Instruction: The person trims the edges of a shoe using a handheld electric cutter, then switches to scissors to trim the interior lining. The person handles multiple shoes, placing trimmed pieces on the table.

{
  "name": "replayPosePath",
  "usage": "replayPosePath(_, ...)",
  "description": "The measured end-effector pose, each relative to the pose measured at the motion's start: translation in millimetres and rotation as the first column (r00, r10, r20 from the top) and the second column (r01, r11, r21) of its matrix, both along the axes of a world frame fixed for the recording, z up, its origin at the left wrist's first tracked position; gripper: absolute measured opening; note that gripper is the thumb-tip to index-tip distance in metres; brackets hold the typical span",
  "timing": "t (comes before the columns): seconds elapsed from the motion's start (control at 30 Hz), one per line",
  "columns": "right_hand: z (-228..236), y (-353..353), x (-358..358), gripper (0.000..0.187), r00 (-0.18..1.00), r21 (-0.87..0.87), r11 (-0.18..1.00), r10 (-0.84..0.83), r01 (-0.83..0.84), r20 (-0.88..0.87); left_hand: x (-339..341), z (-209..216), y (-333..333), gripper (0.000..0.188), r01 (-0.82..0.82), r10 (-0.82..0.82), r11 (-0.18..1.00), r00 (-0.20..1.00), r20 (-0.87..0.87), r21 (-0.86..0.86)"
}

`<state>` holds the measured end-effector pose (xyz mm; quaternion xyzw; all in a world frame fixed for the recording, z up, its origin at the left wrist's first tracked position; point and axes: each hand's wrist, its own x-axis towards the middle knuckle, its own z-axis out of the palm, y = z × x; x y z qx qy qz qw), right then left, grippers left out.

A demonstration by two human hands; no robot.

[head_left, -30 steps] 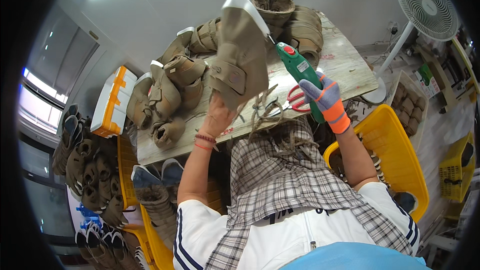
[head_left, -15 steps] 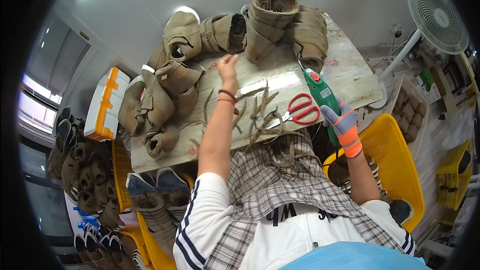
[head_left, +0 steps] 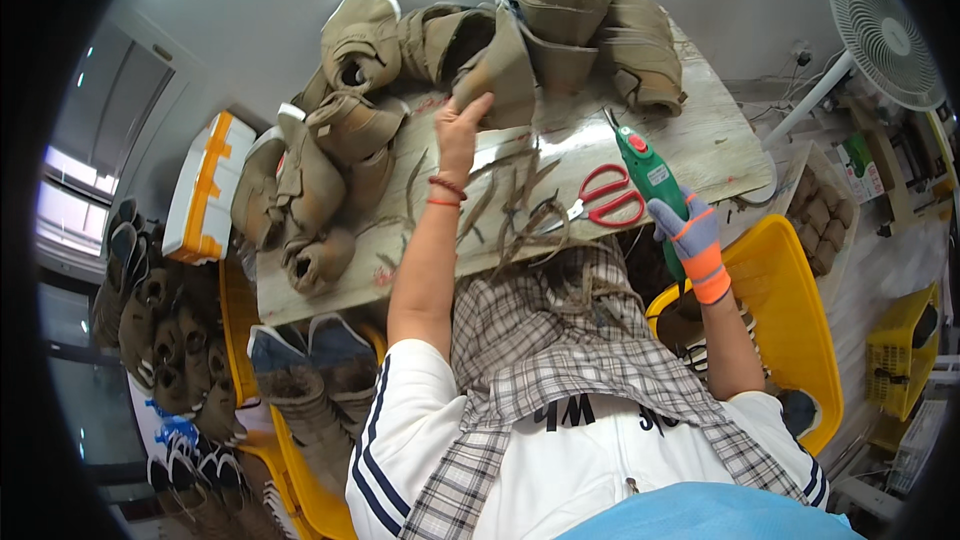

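My bare left hand (head_left: 460, 145) pinches the lower edge of a brown boot upper (head_left: 508, 75), lifting it above the far middle of the table. In a grey and orange glove, my right hand (head_left: 692, 240) grips a green handheld power cutter (head_left: 647, 168) with a red button; its thin metal tip points up and away, apart from the upper. Red-handled scissors (head_left: 610, 202) lie on the table between my hands. Brown trimmed strips (head_left: 512, 200) are scattered beside them, some reaching onto my checked apron (head_left: 560, 340).
Stacked boot uppers (head_left: 565, 10) stand along the table's far edge, more at its left (head_left: 315, 180). Yellow crates (head_left: 790, 310) holding uppers flank me. A white and orange box (head_left: 210, 190) stands to the left. A fan (head_left: 880, 35) rises at the far right.
My left hand has taken hold of a boot upper at the far stack and pulled it out toward me. My right hand keeps the cutter, shifted slightly. The view has moved a little.
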<state>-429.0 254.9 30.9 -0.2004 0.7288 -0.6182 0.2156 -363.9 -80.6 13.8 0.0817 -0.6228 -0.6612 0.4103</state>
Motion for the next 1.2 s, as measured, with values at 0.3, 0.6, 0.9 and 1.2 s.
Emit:
replayPosePath(0.3, 14, -22, 30, 0.050, 0.652, 0.104, 0.994, 0.096, -0.026, -0.752, 156, 90, 3, 0.031, 0.056, 0.152, 0.573, 0.973, -0.173, 0.818)
replayPosePath(0.6, 14, -18, 53, 0.058, 0.243, 0.088, 0.992, 0.108, -0.091, -0.964, 218, 40, -30, 0.027, 0.247, 0.037, 0.321, 0.962, -0.272, 0.914)
replayPosePath(0.9, 22, -7, 66, 0.064, 0.263, 0.118, 0.986, 0.146, -0.120, -0.954, 204, 39, 1, 0.031, 0.178, 0.055, 0.319, 0.977, -0.206, 0.931)
replayPosePath(1.2, 22, -11, 67, 0.062, 0.255, 0.058, 0.987, 0.095, -0.148, -0.962, 192, 40, 26, 0.029, 0.256, 0.040, 0.283, 0.960, -0.278, 0.924)
